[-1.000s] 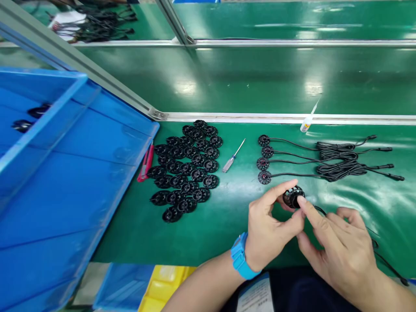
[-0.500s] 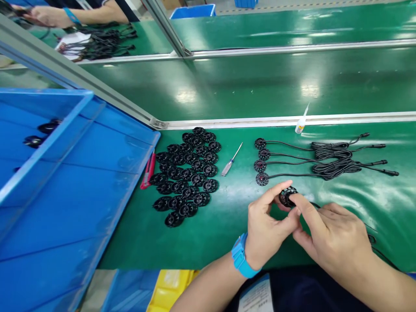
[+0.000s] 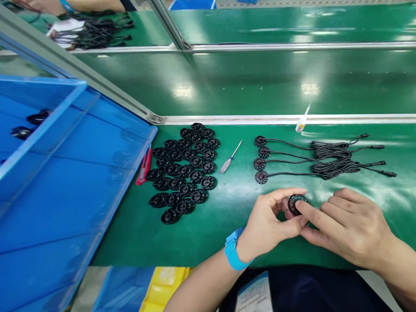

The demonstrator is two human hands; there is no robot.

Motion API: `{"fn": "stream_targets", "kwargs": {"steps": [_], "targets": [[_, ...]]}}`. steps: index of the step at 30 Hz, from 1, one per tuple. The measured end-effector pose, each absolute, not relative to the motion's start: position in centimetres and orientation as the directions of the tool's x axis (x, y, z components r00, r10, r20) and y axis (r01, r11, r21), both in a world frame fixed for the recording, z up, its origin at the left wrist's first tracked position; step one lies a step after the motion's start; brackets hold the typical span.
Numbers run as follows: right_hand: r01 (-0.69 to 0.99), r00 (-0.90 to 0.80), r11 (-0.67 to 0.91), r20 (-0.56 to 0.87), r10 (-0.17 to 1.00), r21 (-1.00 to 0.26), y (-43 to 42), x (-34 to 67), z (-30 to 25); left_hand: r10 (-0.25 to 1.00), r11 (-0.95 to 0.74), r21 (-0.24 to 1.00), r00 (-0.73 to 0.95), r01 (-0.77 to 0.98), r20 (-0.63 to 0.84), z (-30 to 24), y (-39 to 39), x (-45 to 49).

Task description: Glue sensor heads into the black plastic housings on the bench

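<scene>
Between the fingertips and thumb of my left hand point(image 3: 268, 223) is a black round slotted part point(image 3: 293, 203), tilted up off the table. My right hand point(image 3: 355, 227) pinches the same part from the right, its index fingertip pressed on the face and its thumb near the lower edge. Fingers hide part of its rim. Just beyond my hands, several coiled black cables point(image 3: 334, 167) lie side by side, with round black discs point(image 3: 261, 177) at their left ends.
Left of my hands, a cluster of black round parts point(image 3: 186, 189) covers the table. Nearby lie a screwdriver point(image 3: 227, 162), a red-handled tool point(image 3: 144, 167) and a small white bottle point(image 3: 301, 123). A large blue bin point(image 3: 107, 143) stands left. Another person's arm point(image 3: 94, 5) shows beyond the frame.
Both hands and the round part have shifted slightly right and down in view. My right fingers have moved on its face. A cable visible by my right hand before no longer shows.
</scene>
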State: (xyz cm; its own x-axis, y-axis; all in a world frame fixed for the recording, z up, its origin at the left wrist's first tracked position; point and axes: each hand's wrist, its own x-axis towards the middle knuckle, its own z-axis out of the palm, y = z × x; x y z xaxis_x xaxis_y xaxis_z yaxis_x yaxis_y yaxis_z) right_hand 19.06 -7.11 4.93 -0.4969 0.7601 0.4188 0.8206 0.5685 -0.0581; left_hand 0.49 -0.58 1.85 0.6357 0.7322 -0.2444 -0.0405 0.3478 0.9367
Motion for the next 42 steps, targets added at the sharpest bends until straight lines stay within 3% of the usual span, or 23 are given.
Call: {"fn": "stream_targets", "kwargs": {"steps": [7, 14, 21, 28, 35, 42], "targets": [[0.898, -0.368, 0.436, 0.426, 0.826, -0.069, -7.1, 17.5, 4.6, 0.802, 0.324, 0.945, 0.541, -0.041, -0.251, 1.8, -1.2, 1.1], [0.861, -0.484, 0.504, 0.417, 0.769, 0.07, -7.0, 18.1, 4.4, 0.837, 0.283, 0.958, 0.499, -0.042, -0.225, 1.6, -0.6, 0.6], [0.758, -0.606, 0.652, 0.364, 0.707, -0.002, -6.2, 20.5, 4.8, 0.631, 0.413, 0.91, 0.713, 0.025, -0.305, 1.8, 0.2, 0.3], [0.81, -0.511, 0.576, 0.35, 0.785, -0.108, -6.3, 19.1, 4.1, 0.708, 0.387, 0.922, 0.632, 0.025, -0.314, 1.3, -0.5, 0.9], [0.815, -0.511, 0.575, 0.38, 0.771, -0.069, -6.0, 19.2, 4.0, 0.732, 0.37, 0.929, 0.606, 0.031, -0.312, 1.4, -0.3, 0.8], [0.848, -0.298, 0.456, 0.469, 0.832, -0.271, -6.8, 17.9, 3.2, 0.821, 0.301, 0.953, 0.517, -0.033, -0.242, 2.2, -0.2, 0.7]]}}
